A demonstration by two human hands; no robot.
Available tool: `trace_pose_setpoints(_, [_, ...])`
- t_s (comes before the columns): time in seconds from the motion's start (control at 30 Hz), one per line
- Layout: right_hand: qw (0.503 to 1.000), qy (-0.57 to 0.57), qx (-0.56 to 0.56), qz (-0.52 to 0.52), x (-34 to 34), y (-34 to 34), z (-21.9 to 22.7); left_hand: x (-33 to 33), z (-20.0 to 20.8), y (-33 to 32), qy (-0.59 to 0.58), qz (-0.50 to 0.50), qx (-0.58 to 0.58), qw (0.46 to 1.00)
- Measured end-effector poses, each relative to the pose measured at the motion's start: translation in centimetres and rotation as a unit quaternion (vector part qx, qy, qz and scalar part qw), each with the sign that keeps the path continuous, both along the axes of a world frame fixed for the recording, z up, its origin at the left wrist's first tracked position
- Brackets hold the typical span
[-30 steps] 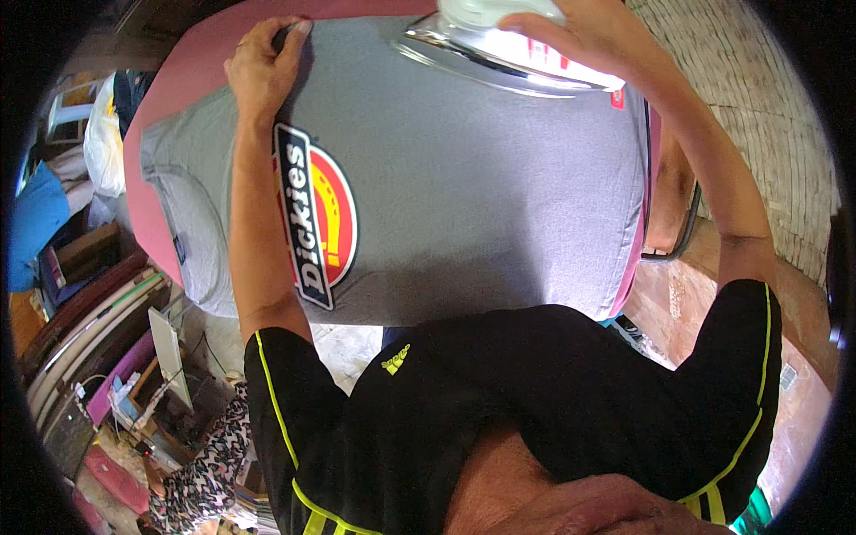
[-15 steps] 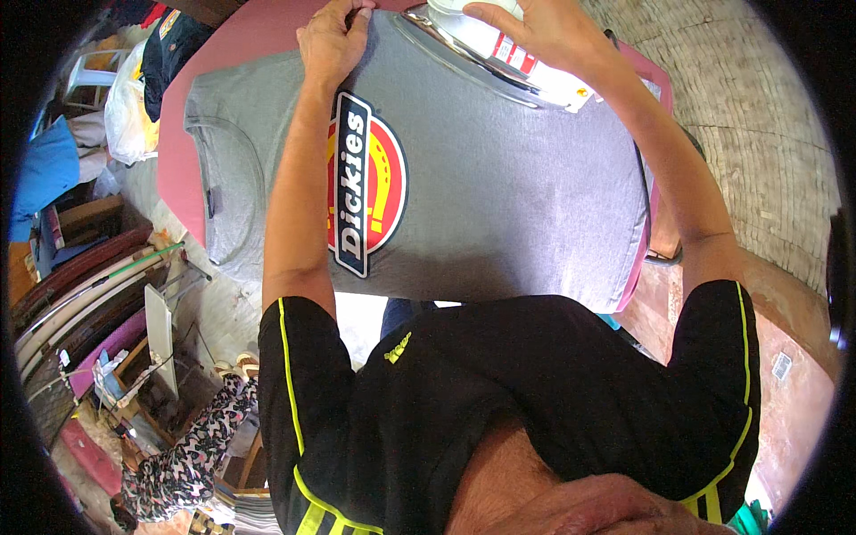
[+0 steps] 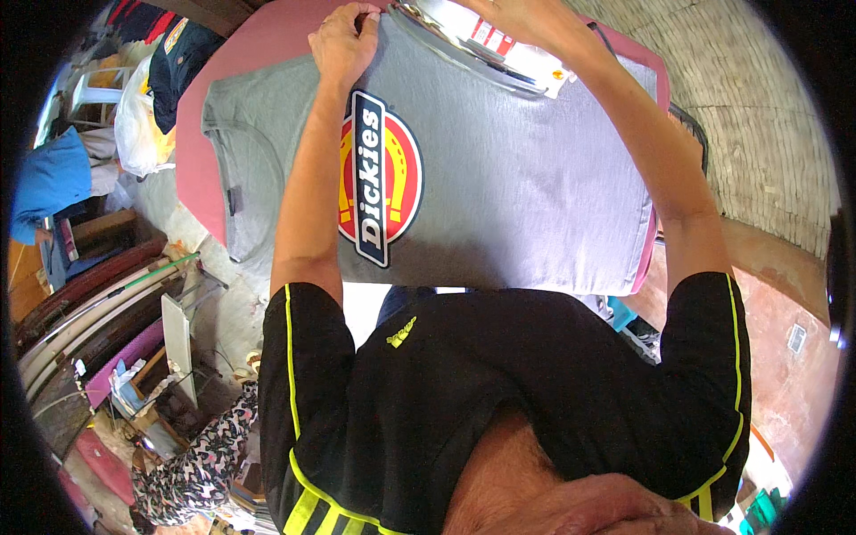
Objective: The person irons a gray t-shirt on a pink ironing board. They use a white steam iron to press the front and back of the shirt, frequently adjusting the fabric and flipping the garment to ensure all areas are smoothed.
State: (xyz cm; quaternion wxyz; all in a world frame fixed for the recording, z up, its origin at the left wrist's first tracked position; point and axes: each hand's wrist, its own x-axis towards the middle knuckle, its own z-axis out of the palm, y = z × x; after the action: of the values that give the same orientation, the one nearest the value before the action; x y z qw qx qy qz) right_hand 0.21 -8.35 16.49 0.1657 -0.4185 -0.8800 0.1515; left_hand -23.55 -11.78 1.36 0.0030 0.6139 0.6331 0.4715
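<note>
A grey T-shirt [image 3: 499,205] with a large printed emblem lies spread on a pink ironing board [image 3: 203,183], its neckline toward the left. At the far edge of the shirt, my left hand [image 3: 346,46] is closed, thumb and fingers pinching the cloth. My right hand [image 3: 528,20] is on a white clothes iron [image 3: 513,49] with a shiny metal base, which rests on the far part of the shirt. The upper frame edge cuts off the iron's handle and most of the fingers on it.
On the left stand a white plastic bag [image 3: 141,129], dark clothing [image 3: 181,67] and a blue cloth [image 3: 58,174]. Below them are stacked boards [image 3: 98,308] and a leaning white panel [image 3: 178,343]. A person in patterned clothing [image 3: 201,459] is at lower left. A woven wall [image 3: 758,116] rises at right.
The iron and my right hand have shifted a little farther away, more of them now beyond the upper edge. My left hand keeps its pinch at the shirt's far edge.
</note>
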Motion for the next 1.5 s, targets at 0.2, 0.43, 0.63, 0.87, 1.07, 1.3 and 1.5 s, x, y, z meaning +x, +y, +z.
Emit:
trace_pose_setpoints(0.2, [0.997, 0.052, 0.057, 0.032, 4.7, -1.4, -4.1, -0.2, 0.6, 0.4, 0.002, -0.050, 0.029, 0.998])
trace_pose_setpoints(0.43, [0.997, -0.016, -0.069, -0.023, 3.7, -9.6, -1.6, -1.3, 2.4, -7.7, 0.121, -0.048, -0.020, 0.991])
trace_pose_setpoints(0.63, [0.998, 0.019, -0.054, 0.011, -0.8, -6.8, -1.5, 2.3, -1.2, -14.7, 0.204, 0.068, -0.125, 0.969])
trace_pose_setpoints(0.87, [0.995, -0.015, -0.101, -0.005, 3.8, -10.5, -1.5, 1.3, -1.9, -14.0, 0.204, 0.052, -0.085, 0.974])
trace_pose_setpoints(1.07, [0.994, 0.007, -0.112, 0.001, 8.8, -16.9, -2.2, 4.2, -1.5, -18.0, 0.213, 0.077, -0.106, 0.968])
trace_pose_setpoints(1.3, [0.991, -0.074, -0.095, 0.055, 12.7, -23.7, -3.5, 8.4, -2.7, -25.7, 0.203, 0.110, -0.165, 0.959])
trace_pose_setpoints(1.5, [0.990, -0.099, -0.090, 0.053, 13.5, -20.8, -2.8, 7.2, -2.5, -27.0, 0.208, 0.132, -0.197, 0.949])
